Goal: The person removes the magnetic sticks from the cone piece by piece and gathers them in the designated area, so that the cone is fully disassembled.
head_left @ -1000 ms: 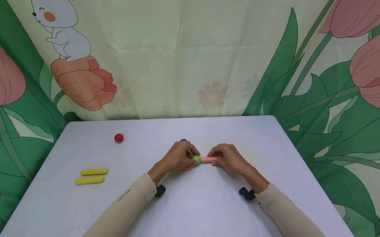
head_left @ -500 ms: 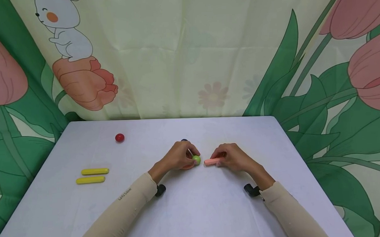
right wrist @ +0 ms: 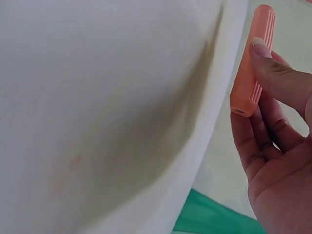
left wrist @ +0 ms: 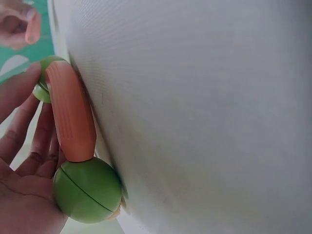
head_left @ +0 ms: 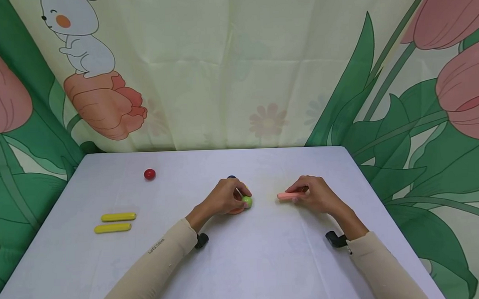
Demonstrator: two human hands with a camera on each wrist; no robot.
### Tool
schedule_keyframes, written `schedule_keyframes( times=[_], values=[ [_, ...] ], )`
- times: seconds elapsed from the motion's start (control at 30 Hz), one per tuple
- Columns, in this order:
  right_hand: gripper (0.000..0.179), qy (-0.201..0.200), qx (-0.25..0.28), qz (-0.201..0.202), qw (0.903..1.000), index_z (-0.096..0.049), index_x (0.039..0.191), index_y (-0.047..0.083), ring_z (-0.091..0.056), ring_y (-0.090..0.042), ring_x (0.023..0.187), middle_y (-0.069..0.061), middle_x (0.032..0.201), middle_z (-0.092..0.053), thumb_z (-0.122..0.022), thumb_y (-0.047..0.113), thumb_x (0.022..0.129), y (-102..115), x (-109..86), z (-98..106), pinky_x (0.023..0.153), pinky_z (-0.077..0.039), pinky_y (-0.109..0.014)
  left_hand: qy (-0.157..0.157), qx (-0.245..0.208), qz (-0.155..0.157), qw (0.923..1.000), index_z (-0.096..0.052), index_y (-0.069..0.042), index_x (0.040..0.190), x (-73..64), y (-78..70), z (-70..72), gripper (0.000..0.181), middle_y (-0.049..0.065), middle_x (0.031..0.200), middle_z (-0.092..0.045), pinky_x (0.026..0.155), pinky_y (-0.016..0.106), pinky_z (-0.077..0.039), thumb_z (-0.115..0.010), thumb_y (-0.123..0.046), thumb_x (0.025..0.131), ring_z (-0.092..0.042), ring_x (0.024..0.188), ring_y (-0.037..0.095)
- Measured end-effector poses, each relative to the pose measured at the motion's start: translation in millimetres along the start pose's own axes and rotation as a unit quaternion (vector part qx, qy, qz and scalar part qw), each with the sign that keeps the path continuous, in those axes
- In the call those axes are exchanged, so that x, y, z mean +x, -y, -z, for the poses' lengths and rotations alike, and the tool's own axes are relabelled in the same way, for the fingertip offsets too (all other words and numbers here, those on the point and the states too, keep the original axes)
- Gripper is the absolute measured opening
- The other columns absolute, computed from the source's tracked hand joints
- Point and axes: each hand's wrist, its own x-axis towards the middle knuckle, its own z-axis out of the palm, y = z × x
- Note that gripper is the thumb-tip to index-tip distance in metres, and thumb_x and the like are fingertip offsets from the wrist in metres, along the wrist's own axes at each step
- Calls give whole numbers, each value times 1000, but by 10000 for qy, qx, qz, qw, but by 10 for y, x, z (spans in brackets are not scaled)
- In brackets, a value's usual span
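My left hand (head_left: pixel 224 196) pinches a lime-green ball (head_left: pixel 247 202) near the middle of the table. In the left wrist view, a curved orange rod (left wrist: pixel 73 112) runs from that ball to a second green ball (left wrist: pixel 87 190) close to the palm. This joined piece lies along the tabletop. My right hand (head_left: pixel 316 195) pinches a straight salmon-orange stick (head_left: pixel 286 196) between thumb and fingers. A small hole shows in one end of the stick (right wrist: pixel 243 87) in the right wrist view. A clear gap separates the stick from the lime-green ball.
Two yellow sticks (head_left: pixel 114 222) lie side by side at the left of the white table (head_left: pixel 243 263). A red ball (head_left: pixel 149 174) sits farther back. Behind my left hand a dark blue ball (head_left: pixel 231 176) is mostly hidden. A printed curtain (head_left: pixel 205 80) hangs behind.
A second ago the stick's end touched the lime-green ball. My right hand has since drawn the stick away to the right. The left hand has stayed in place.
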Motion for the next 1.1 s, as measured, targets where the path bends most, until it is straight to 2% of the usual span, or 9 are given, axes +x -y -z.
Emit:
schedule_keyframes(
  times=[0.27, 0.77, 0.93, 1.1],
  values=[
    [25, -125, -129, -218, 9996, -85, 107, 14, -63, -15, 89, -2, 99, -76, -89, 5, 84, -159, -78, 122, 77, -51, -23, -19, -56, -4, 10000, -82, -12, 102, -4, 8, -5, 21, -1, 99, -76, 80, 24, -58, -90, -8, 83, -70, 85, 9],
    [23, 24, -45, -806, 9967, -85, 109, 10, -65, -24, 98, -6, 99, -74, -88, 7, 86, -424, -174, 205, 79, -49, -28, -77, -202, 66, 9997, -82, -12, 101, -17, -10, -29, 21, -1, 98, -76, 80, 24, -58, -88, -4, 83, -71, 85, 12],
    [25, 88, 49, -792, 9968, -84, 111, 9, -66, -26, 100, -7, 102, -75, -87, 7, 87, -447, -186, 204, 80, -50, -27, -130, -233, 67, 9996, -82, -12, 99, -6, -24, -50, 19, -1, 97, -76, 80, 25, -58, -88, -5, 83, -71, 85, 14],
    [28, 118, 125, -720, 9973, -83, 114, 8, -67, -28, 103, -9, 106, -76, -87, 8, 86, -444, -175, 208, 81, -52, -26, -340, -182, 46, 9992, -81, -12, 100, 8, -46, -87, 17, 2, 98, -76, 79, 25, -57, -88, -8, 84, -70, 83, 13]
  ],
)
